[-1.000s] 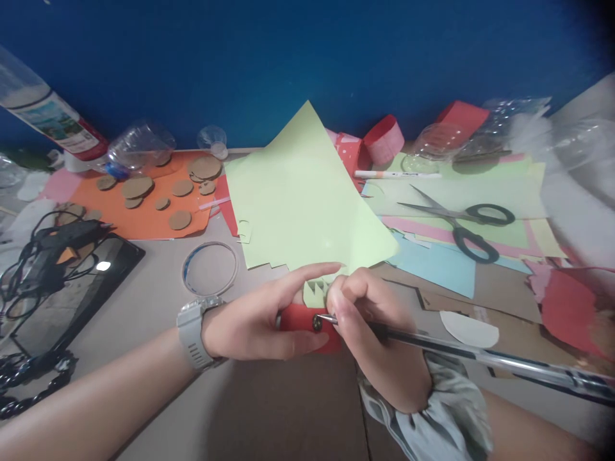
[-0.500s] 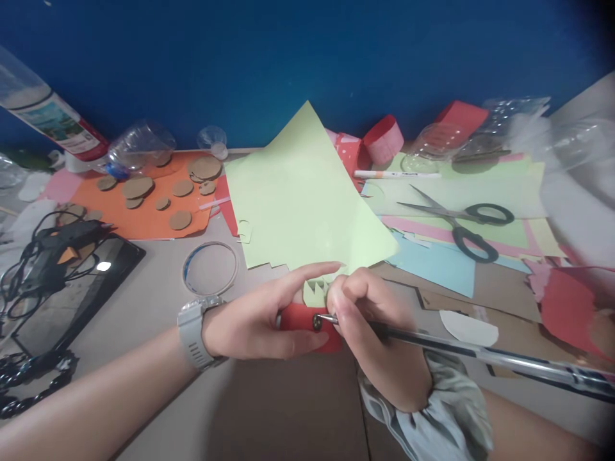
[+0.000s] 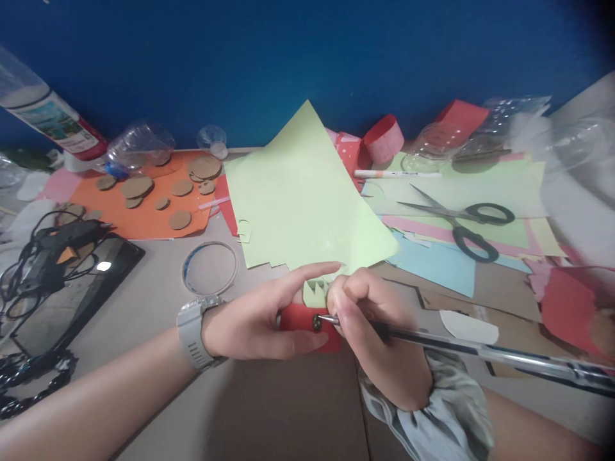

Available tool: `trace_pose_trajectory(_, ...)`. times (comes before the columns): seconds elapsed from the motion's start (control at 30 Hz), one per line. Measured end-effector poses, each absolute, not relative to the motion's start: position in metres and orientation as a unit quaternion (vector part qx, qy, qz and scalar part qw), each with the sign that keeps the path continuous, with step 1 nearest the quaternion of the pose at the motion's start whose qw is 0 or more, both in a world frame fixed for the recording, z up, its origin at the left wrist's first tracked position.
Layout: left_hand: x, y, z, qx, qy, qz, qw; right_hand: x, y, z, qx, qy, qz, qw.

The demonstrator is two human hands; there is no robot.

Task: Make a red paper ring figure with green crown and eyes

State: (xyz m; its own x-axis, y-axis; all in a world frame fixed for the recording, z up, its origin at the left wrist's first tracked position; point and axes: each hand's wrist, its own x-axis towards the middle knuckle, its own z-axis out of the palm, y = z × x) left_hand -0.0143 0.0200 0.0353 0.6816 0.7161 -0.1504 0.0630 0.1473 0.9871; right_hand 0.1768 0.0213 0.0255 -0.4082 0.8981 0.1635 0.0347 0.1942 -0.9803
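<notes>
Though aslant lengthwise, pen (image 3: 446, 344), tip leftward.

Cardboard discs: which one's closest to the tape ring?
The disc at the orange sheet's near right corner; others lie farther from the ring.

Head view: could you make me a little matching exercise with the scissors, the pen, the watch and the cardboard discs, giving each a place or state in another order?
1. scissors
2. pen
3. watch
4. cardboard discs

A. spread over the orange sheet
B. held in the right hand
C. lying with blades apart
D. worn on the left arm

Pairs: 1-C, 2-B, 3-D, 4-A
</notes>
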Motion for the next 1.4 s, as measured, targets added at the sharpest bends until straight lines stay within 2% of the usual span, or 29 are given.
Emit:
trace_pose_trajectory(0.23, -0.0142, 0.0201, 0.0346, 0.582, 0.295, 0.246, 0.717, 0.1775, 0.0205, 0.0249, -0.356, -0.651, 0.532, 0.407)
trace_pose_trajectory(0.83, -0.0152, 0.0202, 0.0366, 0.588, 0.309, 0.236, 0.709, 0.1767, 0.0222, 0.027, -0.375, -0.654, 0.518, 0.404)
trace_pose_trajectory(1.17, -0.016, 0.0194, 0.0354, 0.608, 0.32, 0.232, 0.688, 0.1752, 0.02, 0.0269, -0.371, -0.643, 0.539, 0.398)
trace_pose_trajectory(1.4, -0.0172, 0.021, 0.0368, 0.665, 0.348, 0.227, 0.621, 0.1736, 0.0212, 0.0272, -0.379, -0.641, 0.531, 0.404)
